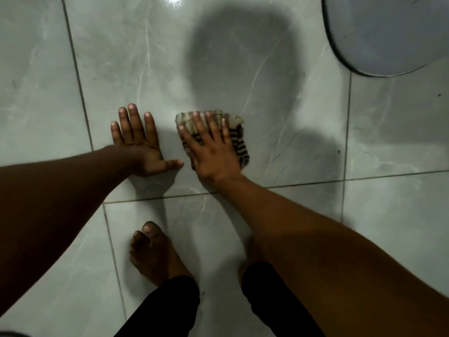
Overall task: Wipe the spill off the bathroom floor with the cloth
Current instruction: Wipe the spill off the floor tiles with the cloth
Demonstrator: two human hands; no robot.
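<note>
A folded cloth [239, 139] with dark and beige stripes lies flat on the grey marbled floor tile [145, 69] in the middle of the view. My right hand [211, 149] presses down on it, palm flat, fingers spread across its top. My left hand [138, 144] rests flat on the bare tile just left of the cloth, fingers apart, thumb pointing toward the cloth, holding nothing. I cannot make out a distinct spill; the tile beyond the cloth is glossy, with a dark shadow over it.
A rounded pale fixture base [388, 32] with a dark edge sits at the top right. My bare foot [155, 254] and dark trouser legs [170, 310] stand on the near tile. Grout lines cross the floor below the hands.
</note>
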